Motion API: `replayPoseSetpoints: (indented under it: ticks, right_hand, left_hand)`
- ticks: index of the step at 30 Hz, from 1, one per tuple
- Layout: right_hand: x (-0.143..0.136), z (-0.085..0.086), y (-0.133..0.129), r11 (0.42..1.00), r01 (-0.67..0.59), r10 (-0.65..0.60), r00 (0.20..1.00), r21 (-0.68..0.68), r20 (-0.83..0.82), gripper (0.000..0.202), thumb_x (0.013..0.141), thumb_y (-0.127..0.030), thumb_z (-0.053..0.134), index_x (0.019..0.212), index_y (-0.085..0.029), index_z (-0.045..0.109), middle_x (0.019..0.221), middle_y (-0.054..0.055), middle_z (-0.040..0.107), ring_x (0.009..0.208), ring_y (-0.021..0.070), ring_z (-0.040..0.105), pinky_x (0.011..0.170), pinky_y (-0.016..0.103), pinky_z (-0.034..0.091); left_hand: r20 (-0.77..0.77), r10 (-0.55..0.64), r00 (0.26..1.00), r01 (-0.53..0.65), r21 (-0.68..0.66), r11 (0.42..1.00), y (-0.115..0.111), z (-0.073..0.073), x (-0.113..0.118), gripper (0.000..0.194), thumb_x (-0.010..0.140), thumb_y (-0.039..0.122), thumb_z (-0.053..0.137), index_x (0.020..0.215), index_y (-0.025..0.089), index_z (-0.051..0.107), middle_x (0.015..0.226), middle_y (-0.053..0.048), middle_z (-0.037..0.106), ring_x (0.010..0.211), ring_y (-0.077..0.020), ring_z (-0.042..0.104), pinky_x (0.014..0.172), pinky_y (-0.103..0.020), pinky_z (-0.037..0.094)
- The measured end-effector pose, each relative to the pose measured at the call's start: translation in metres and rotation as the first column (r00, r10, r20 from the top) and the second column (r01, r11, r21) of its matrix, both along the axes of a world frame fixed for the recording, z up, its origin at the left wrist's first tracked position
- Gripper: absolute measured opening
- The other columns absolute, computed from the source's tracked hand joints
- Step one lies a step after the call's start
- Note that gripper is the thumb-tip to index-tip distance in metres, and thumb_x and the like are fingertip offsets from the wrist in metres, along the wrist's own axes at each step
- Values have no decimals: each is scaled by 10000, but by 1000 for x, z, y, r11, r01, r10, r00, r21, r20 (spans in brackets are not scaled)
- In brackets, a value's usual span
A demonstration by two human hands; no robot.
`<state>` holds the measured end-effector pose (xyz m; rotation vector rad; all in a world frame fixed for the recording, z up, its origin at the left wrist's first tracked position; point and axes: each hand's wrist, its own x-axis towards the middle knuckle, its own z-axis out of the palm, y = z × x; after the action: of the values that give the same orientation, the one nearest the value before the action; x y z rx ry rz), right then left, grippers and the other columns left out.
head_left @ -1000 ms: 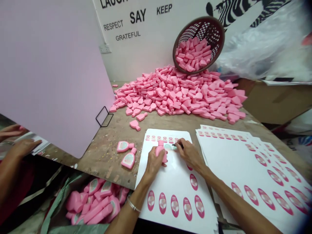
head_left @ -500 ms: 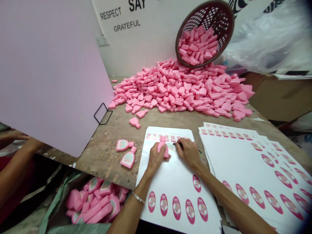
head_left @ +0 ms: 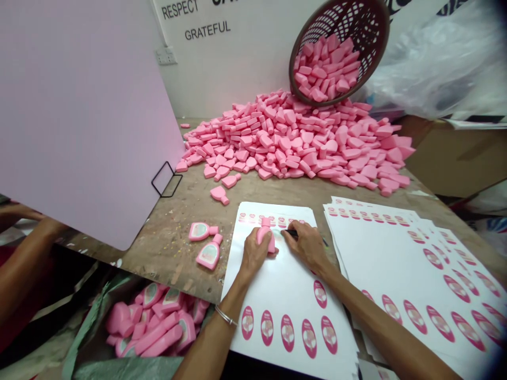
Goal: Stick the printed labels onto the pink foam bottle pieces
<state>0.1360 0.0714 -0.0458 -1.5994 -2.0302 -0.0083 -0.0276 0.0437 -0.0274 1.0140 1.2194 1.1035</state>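
Note:
My left hand (head_left: 255,247) is closed around a small pink bottle (head_left: 266,235), its neck pointing away from me, above a sheet of printed labels (head_left: 269,295). In my right hand (head_left: 307,244) is a slim black tool (head_left: 292,233), pinched between the fingers. Its exact kind is unclear. A pale label (head_left: 279,237) lies by the tool's tip, close to the bottle; whether it is loose from the sheet cannot be made out. Left of the sheet lie two labelled pink bottles (head_left: 209,253) on the wooden table (head_left: 166,232).
A large heap of pink bottles (head_left: 293,142) covers the table's back, below a tipped brown basket (head_left: 378,47). More label sheets (head_left: 380,253) lie right. A sack (head_left: 93,327) of labelled bottles stands below the front edge. Left, a pink panel (head_left: 87,116) partly hides another person's arm (head_left: 27,264).
The view has shifted slightly. My right hand's black tool shows a little more beside the pale label. My left hand keeps its hold on the bottle.

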Motion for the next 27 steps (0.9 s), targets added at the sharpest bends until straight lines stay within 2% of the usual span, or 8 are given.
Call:
replayPoseSetpoints:
  ticks: [8, 12, 20, 27]
  right_hand:
    - [1, 0, -4, 1000, 15, -15, 1000, 25, -22, 140, 849, -321, 529, 810, -191, 565, 793, 56, 643, 771, 208, 536, 727, 329, 299]
    - [-1, 0, -3, 1000, -2, 2, 998, -2, -58, 154, 830, -347, 554, 789, -200, 570, 761, 52, 629, 758, 214, 531, 715, 335, 301]
    - [1, -1, 0, 995, -68, 40, 943, -75, -329, 237, 787, -403, 605, 688, -212, 508, 647, -12, 565, 615, 145, 514, 608, 275, 386]
    - [4, 16, -3, 988, -55, -35, 832, -146, -554, 352, 812, -537, 544, 732, -194, 543, 666, 6, 600, 583, 144, 563, 512, 273, 470]
  left_hand:
    - [8, -9, 1000, 9, 7, 1000, 0, -1, -2, 401, 798, 508, 572, 936, 134, 529, 722, -13, 558, 547, -178, 671, 486, -264, 554]
    - [11, -1, 1000, 1, 7, 1000, 0, -1, -2, 421, 797, 525, 571, 938, 131, 526, 741, -21, 560, 537, -174, 665, 480, -264, 550]
    - [51, 43, 998, -44, 5, 999, 0, 2, -1, 490, 773, 605, 560, 910, 136, 529, 759, -25, 569, 506, -143, 641, 475, -247, 538]
    - [125, 75, 989, -72, -28, 997, 0, 4, -2, 540, 739, 630, 592, 938, 130, 546, 701, -13, 573, 506, -147, 630, 498, -268, 546]
